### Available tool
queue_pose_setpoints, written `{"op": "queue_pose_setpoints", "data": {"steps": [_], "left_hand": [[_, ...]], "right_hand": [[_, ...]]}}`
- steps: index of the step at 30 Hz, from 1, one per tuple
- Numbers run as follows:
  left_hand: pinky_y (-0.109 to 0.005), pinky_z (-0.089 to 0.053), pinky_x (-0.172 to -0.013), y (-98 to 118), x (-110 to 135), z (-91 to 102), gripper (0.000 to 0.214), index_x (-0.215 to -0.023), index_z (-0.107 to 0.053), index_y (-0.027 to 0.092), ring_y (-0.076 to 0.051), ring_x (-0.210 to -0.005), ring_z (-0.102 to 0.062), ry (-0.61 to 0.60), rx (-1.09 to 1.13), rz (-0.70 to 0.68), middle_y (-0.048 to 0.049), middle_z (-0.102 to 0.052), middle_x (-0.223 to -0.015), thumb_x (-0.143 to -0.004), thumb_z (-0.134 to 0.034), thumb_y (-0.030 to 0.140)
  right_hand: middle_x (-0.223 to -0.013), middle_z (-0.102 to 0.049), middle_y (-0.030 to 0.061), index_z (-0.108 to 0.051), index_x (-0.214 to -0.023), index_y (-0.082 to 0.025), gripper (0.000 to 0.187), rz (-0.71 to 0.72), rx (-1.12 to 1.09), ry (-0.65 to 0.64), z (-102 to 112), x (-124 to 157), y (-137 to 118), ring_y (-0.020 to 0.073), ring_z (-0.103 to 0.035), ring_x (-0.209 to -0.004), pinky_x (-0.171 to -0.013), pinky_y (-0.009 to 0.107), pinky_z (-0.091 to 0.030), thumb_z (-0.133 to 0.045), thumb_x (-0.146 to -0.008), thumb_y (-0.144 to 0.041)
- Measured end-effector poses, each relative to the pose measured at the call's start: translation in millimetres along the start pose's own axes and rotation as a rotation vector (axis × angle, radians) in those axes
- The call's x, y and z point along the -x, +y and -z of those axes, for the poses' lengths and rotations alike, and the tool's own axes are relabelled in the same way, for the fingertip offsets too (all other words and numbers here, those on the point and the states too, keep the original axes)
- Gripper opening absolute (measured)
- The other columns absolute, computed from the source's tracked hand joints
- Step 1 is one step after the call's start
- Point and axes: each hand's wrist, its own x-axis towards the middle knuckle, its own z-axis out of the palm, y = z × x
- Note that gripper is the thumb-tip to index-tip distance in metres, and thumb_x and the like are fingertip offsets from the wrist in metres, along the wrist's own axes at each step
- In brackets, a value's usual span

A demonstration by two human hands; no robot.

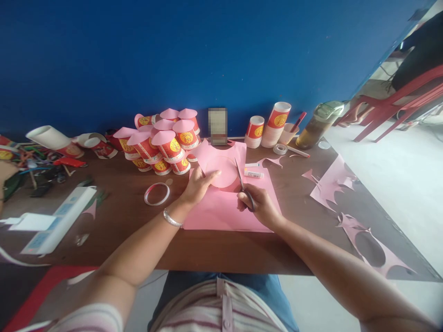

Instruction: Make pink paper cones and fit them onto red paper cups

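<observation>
A pink paper sheet [221, 210] lies on the brown table [214, 251] in front of me. My left hand [198, 184] pinches its upper part, where a round pink shape [223, 171] is partly cut out. My right hand [259, 205] is closed around the handles of a pair of scissors [242, 182], whose blades point up along the right side of the round shape.
A pile of red paper cups with pink cone tops [166, 140] lies behind the sheet. Stacked cups [275, 122], a tape roll [279, 149], a glue stick [254, 174], a bottle [318, 122], pink offcuts [363, 230] and a ring [157, 193] surround it. Clutter fills the left side.
</observation>
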Motion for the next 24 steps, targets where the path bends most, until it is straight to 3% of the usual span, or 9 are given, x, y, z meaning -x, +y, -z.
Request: {"op": "queue_pose_setpoints", "data": {"steps": [5,13,24], "left_hand": [[-0.035,-0.057,-0.083,-9,-3,1.2,0.033,-0.093,-0.066,0.017,-0.022,-0.087,-0.065,-0.005,-0.032,-0.021,-0.0033,-0.068,-0.088,-0.082,-0.081,0.045],[-0.048,-0.054,-0.107,-12,-7,2.9,0.039,-0.113,-0.067,0.019,-0.030,-0.108,-0.069,0.035,-0.162,-0.182,-0.0084,-0.073,-0.104,-0.088,-0.076,0.048],[-0.047,-0.056,-0.105,-3,-6,-2.2,0.050,-0.132,-0.061,0.019,-0.031,-0.114,-0.070,0.005,-0.067,-0.159,-0.0107,-0.076,-0.110,-0.094,-0.067,0.050]], "right_hand": [[-0.062,-0.064,-0.0026,-0.059,-0.082,-0.022,0.040,-0.003,-0.025,-0.002,0,0,2,0.0122,-0.058,-0.057,-0.059,0.027,-0.048,-0.064,-0.097,-0.059],[-0.061,-0.064,-0.0022,-0.062,-0.083,-0.021,0.046,-0.026,-0.031,0.000,-1,-1,2,0.0125,-0.059,-0.056,-0.058,0.027,-0.048,-0.067,-0.094,-0.065],[-0.059,-0.064,-0.0030,-0.065,-0.085,-0.021,0.035,-0.038,-0.043,0.004,-1,0,3,0.0119,-0.058,-0.054,-0.057,0.027,-0.049,-0.068,-0.095,-0.054]]}}
